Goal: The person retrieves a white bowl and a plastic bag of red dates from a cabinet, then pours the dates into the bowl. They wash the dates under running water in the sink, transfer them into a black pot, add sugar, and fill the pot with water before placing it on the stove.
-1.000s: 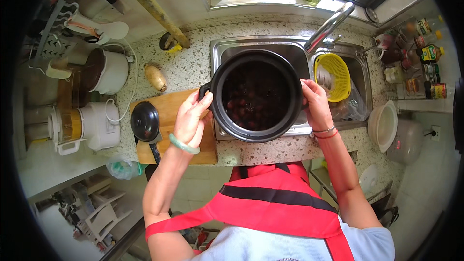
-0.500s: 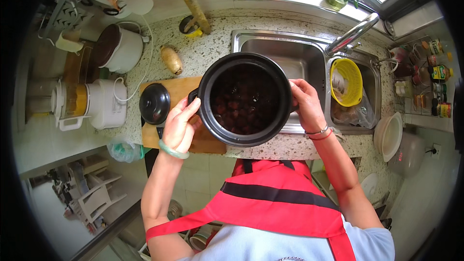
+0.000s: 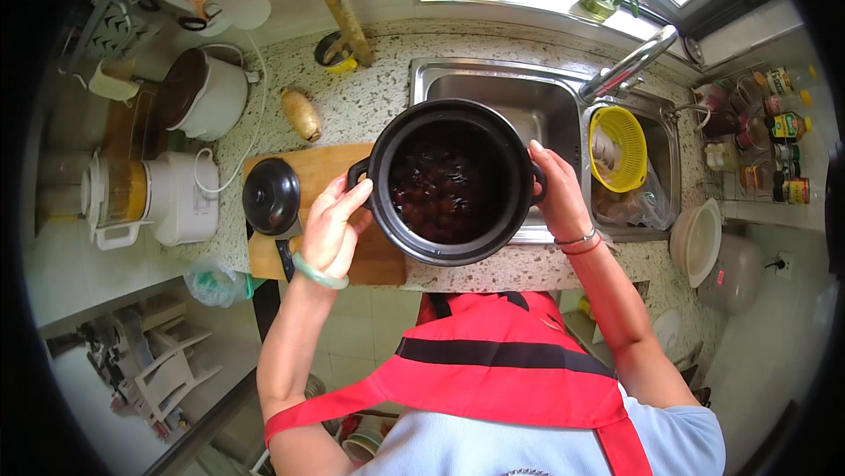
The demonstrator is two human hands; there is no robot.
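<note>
A black two-handled pot (image 3: pixel 387 212) is held up between my hands, without its lid, over the counter's front and the sink's left side. Dark reddish-brown round pieces (image 3: pixel 431 199) lie in dark liquid inside it; their kind is hard to tell. My left hand (image 3: pixel 333 221), with a green bangle at the wrist, grips the left handle, thumb on top. Around the right handle my right hand (image 3: pixel 558 192) is closed, its fingers partly hidden beneath. A black lid (image 3: pixel 270 197) rests on the wooden cutting board (image 3: pixel 339 159) left of the pot, close to a knife's dark handle (image 3: pixel 286 258).
Behind the pot is a steel double sink (image 3: pixel 493 84) with a tap (image 3: pixel 629 62); a yellow basket (image 3: pixel 620 148) stands in its right basin. A brownish root vegetable (image 3: pixel 302 115) lies on the counter. White appliances (image 3: pixel 185 199) line the left, jars (image 3: pixel 783 128) the right.
Both hands still hold the pot. It has shifted slightly rightward over the counter, and the liquid and pieces have moved inside it. The whole view has also shifted a little.
</note>
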